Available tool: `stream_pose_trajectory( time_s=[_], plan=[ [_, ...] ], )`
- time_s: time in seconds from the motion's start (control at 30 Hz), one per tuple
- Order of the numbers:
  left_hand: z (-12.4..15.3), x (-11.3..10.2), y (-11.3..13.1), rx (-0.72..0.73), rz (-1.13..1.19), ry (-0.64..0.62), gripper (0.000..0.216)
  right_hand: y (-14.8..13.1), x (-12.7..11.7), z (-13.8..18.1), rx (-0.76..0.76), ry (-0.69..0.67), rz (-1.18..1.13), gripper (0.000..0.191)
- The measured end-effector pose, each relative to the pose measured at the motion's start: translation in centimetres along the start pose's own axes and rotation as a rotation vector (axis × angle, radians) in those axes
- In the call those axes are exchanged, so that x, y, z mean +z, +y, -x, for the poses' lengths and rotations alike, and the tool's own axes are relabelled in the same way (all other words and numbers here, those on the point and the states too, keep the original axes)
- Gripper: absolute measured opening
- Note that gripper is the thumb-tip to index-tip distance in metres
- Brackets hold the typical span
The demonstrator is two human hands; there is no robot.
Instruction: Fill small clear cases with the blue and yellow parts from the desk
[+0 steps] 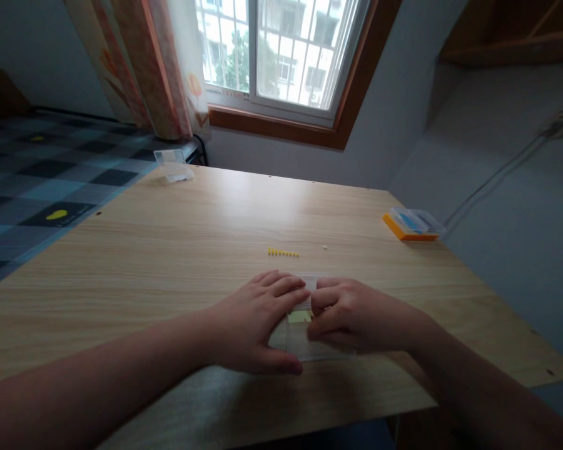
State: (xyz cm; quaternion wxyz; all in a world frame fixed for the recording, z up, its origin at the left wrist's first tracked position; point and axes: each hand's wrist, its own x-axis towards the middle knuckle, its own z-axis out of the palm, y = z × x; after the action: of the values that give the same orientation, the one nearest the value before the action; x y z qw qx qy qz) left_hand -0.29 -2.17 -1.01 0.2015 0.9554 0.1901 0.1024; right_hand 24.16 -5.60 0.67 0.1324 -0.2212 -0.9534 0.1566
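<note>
A short row of small yellow beads (283, 252) lies just beyond; an orange-based plastic case (411, 224) sits far right on the wooden bench (169, 250). Both the left hand (256, 322) and right hand (351, 315) rest on a clear, flat plastic box (304, 340), fingers together, pressing it.

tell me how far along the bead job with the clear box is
Done: a short row of yellow beads lies lined up on the wooden table, a lone pale bead beside it. In hand: the left hand and right hand both rest on a small clear plastic box with something yellow inside. Left untouched: the orange-based case and the far clear container.
</note>
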Motion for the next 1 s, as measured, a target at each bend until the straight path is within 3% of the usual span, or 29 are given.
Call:
stream_pose_trajectory(
  time_s=[0.27, 0.53, 1.0],
  plan=[
    [0.0, 0.1, 0.0, -0.002, -0.009, -0.007, 0.089, -0.2, -1.5, 0.5, 0.089, 0.038, -0.022, 0.018],
    [0.0, 0.3, -0.2, 0.012, -0.016, 0.005, 0.085, -0.2, -0.8, 0.6, 0.087, -0.093, -0.075, 0.016],
    [0.0, 0.3, -0.1, 0.032, -0.012, 0.022, 0.087, -0.3, -0.3, 0.3, 0.069, -0.002, -0.040, 0.018]
  ],
)
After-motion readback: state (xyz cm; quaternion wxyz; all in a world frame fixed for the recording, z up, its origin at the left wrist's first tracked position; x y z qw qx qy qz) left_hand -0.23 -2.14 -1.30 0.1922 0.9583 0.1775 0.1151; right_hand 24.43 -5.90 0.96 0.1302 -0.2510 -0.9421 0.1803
